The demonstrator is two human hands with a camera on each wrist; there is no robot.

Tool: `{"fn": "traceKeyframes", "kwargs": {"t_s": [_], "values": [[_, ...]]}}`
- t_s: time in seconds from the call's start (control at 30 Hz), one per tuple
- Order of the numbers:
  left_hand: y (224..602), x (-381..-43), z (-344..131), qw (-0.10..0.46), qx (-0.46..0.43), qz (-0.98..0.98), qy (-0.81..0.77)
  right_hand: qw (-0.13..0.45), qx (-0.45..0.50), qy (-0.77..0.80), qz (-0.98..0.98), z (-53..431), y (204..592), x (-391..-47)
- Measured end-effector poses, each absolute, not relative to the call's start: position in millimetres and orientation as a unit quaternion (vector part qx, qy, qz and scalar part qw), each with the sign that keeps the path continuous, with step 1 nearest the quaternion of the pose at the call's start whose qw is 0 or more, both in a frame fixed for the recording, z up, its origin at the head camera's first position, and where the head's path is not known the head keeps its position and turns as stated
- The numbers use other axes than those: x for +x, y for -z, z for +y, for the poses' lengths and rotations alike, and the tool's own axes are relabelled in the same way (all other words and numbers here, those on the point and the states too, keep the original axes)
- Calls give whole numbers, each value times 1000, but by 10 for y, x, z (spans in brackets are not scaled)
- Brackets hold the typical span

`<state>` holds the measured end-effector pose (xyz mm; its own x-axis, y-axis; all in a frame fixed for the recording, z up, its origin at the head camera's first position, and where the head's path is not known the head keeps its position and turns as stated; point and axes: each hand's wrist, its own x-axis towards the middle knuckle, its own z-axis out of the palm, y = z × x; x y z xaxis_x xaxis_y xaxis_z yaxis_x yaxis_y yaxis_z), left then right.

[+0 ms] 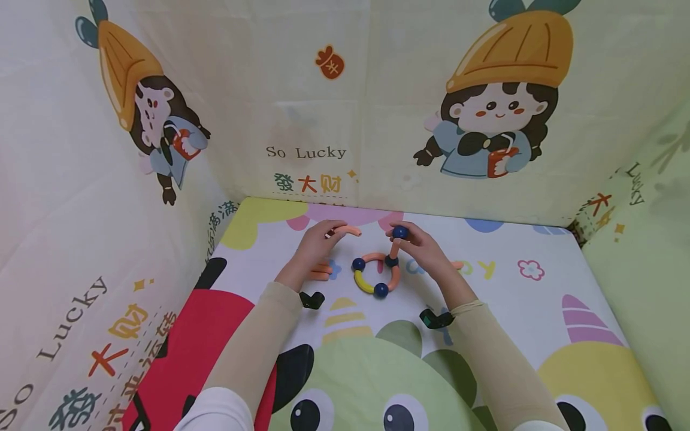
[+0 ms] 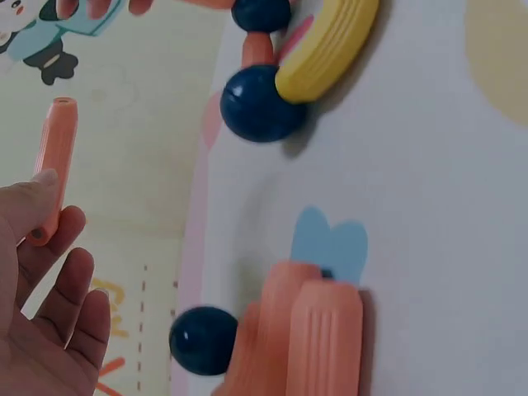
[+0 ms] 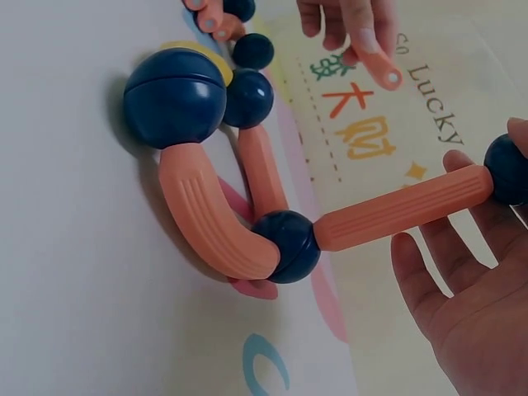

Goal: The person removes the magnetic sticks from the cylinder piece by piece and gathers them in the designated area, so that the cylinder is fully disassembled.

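Note:
My left hand [image 1: 317, 244] pinches an orange rod [image 1: 349, 230] between thumb and index finger, raised above the table, left of a ring. The ring lies flat, built of blue balls [image 1: 381, 290], orange curved rods [image 1: 396, 278] and one yellow curved rod [image 1: 362, 282]. From the ring's far right ball [image 3: 286, 246] an upright orange rod [image 3: 404, 208] rises, topped by another blue ball [image 1: 400, 232]. My right hand [image 1: 426, 245] holds this top ball with its fingertips; the thumb is mostly out of the right wrist view. The left rod's free end touches nothing.
Several loose orange rods [image 1: 321, 272] lie beside my left wrist, with a blue ball [image 2: 205, 340] near them in the left wrist view. Another orange piece [image 1: 457, 264] shows by my right wrist. A printed cloth wall [image 1: 388, 149] stands behind the table.

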<state>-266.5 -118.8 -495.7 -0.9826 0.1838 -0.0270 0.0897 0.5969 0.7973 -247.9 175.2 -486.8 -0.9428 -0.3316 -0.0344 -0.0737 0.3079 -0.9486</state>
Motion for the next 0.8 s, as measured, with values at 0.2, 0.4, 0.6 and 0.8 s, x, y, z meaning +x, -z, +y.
{"fn": "traceKeyframes", "kwargs": {"t_s": [0.2, 0.4, 0.6, 0.8], "values": [[4996, -2671, -1390, 101, 29, 871, -480, 113, -119, 572, 803, 1751, 4882, -2480], [5068, -2712, -1545, 113, 3, 864, -491, 117, -116, 577, 800, 1750, 4874, -2471], [5147, -2760, -1673, 117, -16, 869, -481, 113, -122, 585, 794, 1754, 4875, -2462], [5227, -2835, -1746, 86, 7, 916, -392, 115, -120, 585, 794, 1751, 4859, -2459]]}}
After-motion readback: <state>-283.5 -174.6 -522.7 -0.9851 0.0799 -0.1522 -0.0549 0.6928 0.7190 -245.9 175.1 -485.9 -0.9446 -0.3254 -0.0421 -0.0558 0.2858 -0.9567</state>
